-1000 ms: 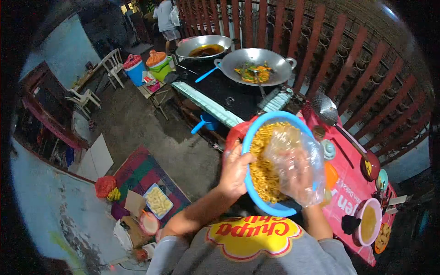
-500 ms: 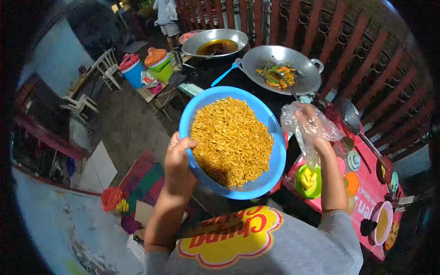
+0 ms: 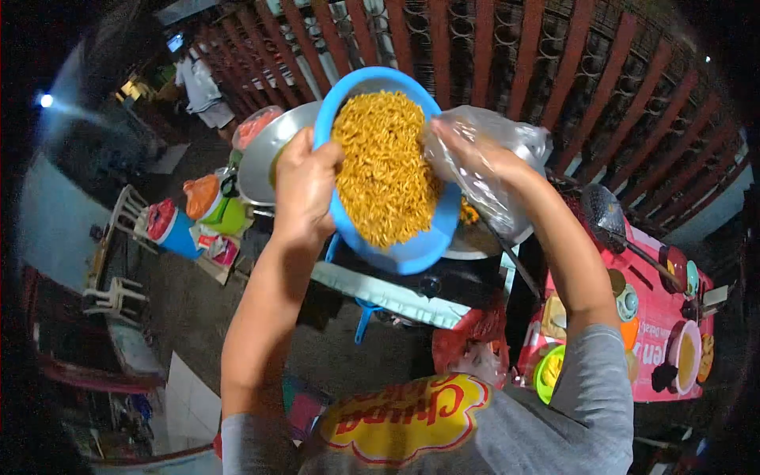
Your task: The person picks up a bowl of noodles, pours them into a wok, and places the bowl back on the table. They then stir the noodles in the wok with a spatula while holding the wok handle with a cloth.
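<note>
Bowl (image 3: 408,247) tilted toward right hand (image 3: 473,152); left hand (image 3: 305,186) clamps its rim. Right hand, fingers spread inside bag (image 3: 507,202) as glove, touches noodles (image 3: 384,166).

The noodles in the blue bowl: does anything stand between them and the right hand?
Only the clear plastic bag, which covers the right hand itself. That hand is at the rim of the blue bowl, next to the noodles. The left hand grips the opposite rim, out of the way.
</note>
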Demonstrator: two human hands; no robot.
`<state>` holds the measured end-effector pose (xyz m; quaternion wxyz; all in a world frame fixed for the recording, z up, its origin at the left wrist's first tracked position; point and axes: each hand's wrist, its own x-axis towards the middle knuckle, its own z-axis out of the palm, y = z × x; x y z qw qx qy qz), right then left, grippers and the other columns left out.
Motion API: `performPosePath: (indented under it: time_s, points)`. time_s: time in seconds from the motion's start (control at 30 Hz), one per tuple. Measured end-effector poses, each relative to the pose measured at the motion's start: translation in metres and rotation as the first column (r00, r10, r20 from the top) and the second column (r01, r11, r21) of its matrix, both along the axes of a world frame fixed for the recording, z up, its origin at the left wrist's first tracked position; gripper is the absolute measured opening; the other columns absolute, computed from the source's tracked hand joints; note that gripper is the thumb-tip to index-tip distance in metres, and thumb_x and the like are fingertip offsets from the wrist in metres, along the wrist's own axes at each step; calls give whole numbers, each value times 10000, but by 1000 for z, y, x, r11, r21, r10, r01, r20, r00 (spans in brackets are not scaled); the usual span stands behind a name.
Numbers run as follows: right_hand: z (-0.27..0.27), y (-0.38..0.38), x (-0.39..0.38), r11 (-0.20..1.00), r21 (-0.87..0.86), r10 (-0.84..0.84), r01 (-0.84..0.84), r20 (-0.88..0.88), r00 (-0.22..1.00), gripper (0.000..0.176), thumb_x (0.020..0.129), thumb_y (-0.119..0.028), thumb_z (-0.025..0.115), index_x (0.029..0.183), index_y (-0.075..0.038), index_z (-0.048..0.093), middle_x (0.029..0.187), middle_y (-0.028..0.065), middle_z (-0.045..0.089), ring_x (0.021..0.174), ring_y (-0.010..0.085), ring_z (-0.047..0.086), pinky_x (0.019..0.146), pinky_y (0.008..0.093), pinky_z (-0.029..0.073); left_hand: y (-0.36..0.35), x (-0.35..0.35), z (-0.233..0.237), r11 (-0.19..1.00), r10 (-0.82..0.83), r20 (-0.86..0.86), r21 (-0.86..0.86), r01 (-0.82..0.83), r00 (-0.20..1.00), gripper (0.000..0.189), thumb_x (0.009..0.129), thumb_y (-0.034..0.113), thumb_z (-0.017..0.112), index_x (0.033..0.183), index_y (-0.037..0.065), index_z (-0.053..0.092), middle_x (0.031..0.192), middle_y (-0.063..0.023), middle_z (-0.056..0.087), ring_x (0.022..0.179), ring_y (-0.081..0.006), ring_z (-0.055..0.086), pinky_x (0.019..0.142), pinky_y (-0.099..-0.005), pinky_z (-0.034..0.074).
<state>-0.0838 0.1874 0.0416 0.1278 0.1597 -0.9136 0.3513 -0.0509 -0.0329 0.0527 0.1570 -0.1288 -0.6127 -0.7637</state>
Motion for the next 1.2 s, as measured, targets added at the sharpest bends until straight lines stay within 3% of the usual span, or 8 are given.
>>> performPosePath:
  time_s: [0.17, 0.37, 0.53, 0.67, 0.87, 1.0, 1.07, 1.2]
  points:
    - [-22, -6, -59, 843, -527, 172, 107, 453, 875, 684, 776, -639, 372, 1192, -98, 425, 1009, 71, 533, 834, 138, 508, 655, 292, 454, 42, -91, -30, 980, -61, -387, -200, -19, 920, 349, 676, -52, 458, 1012, -33, 551, 964, -78, 595, 861, -110, 554, 751, -214, 420]
    - [-53, 23, -90, 755, -622, 84, 206, 404, 911, 492, 829, -454, 437, 1106, -50, 480, 918, 67, 571, 738, 160, 537, 612, 311, 452, 64, -117, -23, 803, 30, -685, -417, -426, 728, 290, 627, -15, 493, 906, -10, 573, 1105, -136, 542, 1109, -279, 446, 998, -461, 177]
    - [-65, 44, -82, 524, -734, 62, 431, 538, 841, 333, 829, -232, 447, 1079, -19, 500, 984, 141, 570, 795, 237, 594, 661, 370, 498, 60, -127, -10, 742, 7, -727, -457, -491, 687, 463, 640, -10, 494, 1098, 43, 532, 1163, -130, 508, 1153, -239, 419, 1029, -413, 137]
    - [-149, 143, -146, 871, -377, -127, 315, 446, 886, 325, 826, -317, 474, 935, -24, 561, 811, 73, 582, 645, 156, 547, 526, 280, 446, 56, -128, -4, 769, -52, -744, -456, -449, 666, 468, 648, -6, 483, 1108, 64, 533, 1182, -113, 498, 1162, -226, 409, 1031, -421, 125]
    - [-123, 160, -101, 880, -335, -95, 337, 572, 815, 213, 779, -241, 548, 857, -44, 563, 690, 16, 528, 563, 91, 486, 475, 255, 397, 47, -118, 9, 798, -154, -767, -468, -378, 623, 328, 629, -19, 470, 936, 8, 583, 1145, -90, 526, 1148, -241, 420, 1017, -466, 147]
    - [-93, 125, -63, 946, -222, -190, 237, 214, 958, 331, 746, -178, 560, 1039, -28, 528, 921, 94, 582, 796, 191, 554, 709, 317, 445, 31, -111, 14, 844, -165, -774, -432, -319, 611, 371, 626, -36, 447, 974, 2, 570, 1152, -75, 527, 1163, -223, 411, 1022, -428, 169]
    - [-78, 113, -57, 889, 212, -259, 405, -496, 829, 359, 728, -174, 597, 1061, -61, 523, 981, 138, 573, 883, 280, 554, 762, 352, 434, 26, -114, 18, 906, -164, -776, -362, -218, 609, 371, 626, -41, 439, 973, -8, 569, 1151, -76, 528, 1156, -232, 418, 1018, -413, 184]
    - [-49, 95, -47, 908, 43, -322, 417, -566, 759, 417, 743, -193, 598, 1128, -83, 478, 1070, 173, 535, 993, 337, 505, 843, 369, 403, 16, -121, 11, 968, -131, -496, -251, 4, 858, 430, 621, -82, 414, 1024, -35, 556, 1144, -123, 527, 1130, -188, 432, 950, -306, 299]
